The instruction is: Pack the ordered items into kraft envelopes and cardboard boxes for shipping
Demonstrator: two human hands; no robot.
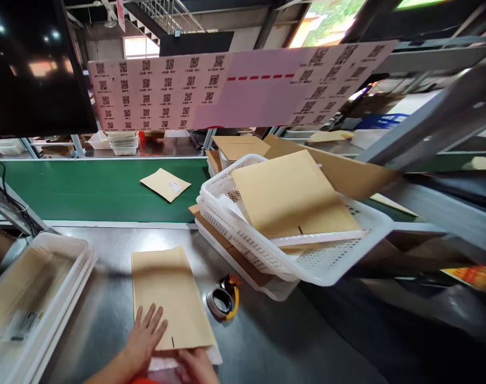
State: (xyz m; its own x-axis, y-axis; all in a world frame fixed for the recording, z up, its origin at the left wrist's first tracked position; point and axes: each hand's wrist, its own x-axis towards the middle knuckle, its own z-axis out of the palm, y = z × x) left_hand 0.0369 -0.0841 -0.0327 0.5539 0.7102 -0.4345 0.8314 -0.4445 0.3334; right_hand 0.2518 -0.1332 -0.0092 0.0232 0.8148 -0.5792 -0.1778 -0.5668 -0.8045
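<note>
A tan padded envelope (169, 298) lies flat on the metal table, its white-lined flap end toward me. My left hand (144, 337) rests on its lower left part with fingers spread, pressing on the paper. At the near edge, my right hand (197, 367) grips the mouth of the envelope by the white flap; its fingertips are partly hidden under the edge. Just right of the envelope sits a tape dispenser (223, 300) with a roll of tape and a yellow-orange part, touched by neither hand.
White perforated baskets (211, 210) stand stacked at right with more envelopes (294, 194) in them. Another white basket (87, 261) is at left. A green conveyor belt (67, 184) carries one envelope (165, 184). A QR-code board (251, 93) and a dark monitor (35, 69) hang above.
</note>
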